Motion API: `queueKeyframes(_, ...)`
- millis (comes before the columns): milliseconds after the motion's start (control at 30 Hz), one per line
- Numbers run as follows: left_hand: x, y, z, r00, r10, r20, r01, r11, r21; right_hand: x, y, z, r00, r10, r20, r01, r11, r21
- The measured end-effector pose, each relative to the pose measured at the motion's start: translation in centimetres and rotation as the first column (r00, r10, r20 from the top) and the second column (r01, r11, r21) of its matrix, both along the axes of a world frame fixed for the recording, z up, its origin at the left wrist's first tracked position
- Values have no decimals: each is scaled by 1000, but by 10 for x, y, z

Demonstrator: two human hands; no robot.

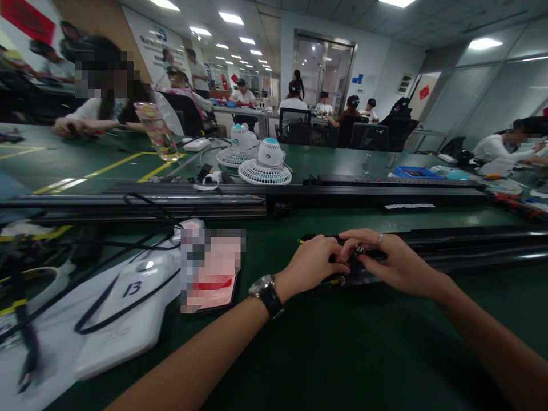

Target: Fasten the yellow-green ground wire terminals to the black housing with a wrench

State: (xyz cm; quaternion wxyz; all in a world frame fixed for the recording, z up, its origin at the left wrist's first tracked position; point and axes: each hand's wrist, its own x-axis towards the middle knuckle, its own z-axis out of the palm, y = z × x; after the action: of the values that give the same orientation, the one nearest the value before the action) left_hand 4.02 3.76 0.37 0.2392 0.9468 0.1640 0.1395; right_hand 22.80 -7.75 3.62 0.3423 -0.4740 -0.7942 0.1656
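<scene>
My left hand (314, 260), with a watch (266, 294) on the wrist, has its fingers curled together by the near end of the long black bars (466, 245). What they hold, if anything, is hidden. My right hand (387, 257), wearing a ring, meets it from the right. A small dark metal part (358, 250) is pinched between its thumb and fingers; its exact kind is too small to tell. Below the left fingers a yellow-green wire (334, 282) with a metal end sticks out beside the bars. Fingertips of both hands nearly touch.
A phone (218, 271), a white power bank (128, 311) marked 13 and black cables lie left. Behind are metal profiles (141, 205), two small white fans (265, 165), a bottle (158, 131) and a blue tray (417, 172). Several people sit at the tables beyond.
</scene>
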Motion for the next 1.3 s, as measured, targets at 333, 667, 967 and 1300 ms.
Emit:
queueKeyframes(333, 1, -1, -2, 999, 8, 35, -8, 1000, -6, -3, -2, -13, 991, -103, -87, 99, 994, -45)
queueKeyframes(667, 0, -2, 0, 996, -29, 87, 28, 1000, 8, -10, 0, -21, 963, -248, -103, 252, 968, 25)
queueKeyframes(967, -1, -1, 0, 995, -38, 93, 38, 999, 11, -9, -1, -21, 972, -215, -98, 217, 976, 7)
queueKeyframes(1300, -1, -2, 1, 996, -47, 80, 45, 999, 31, -6, -4, -24, 979, -185, -89, 186, 983, 4)
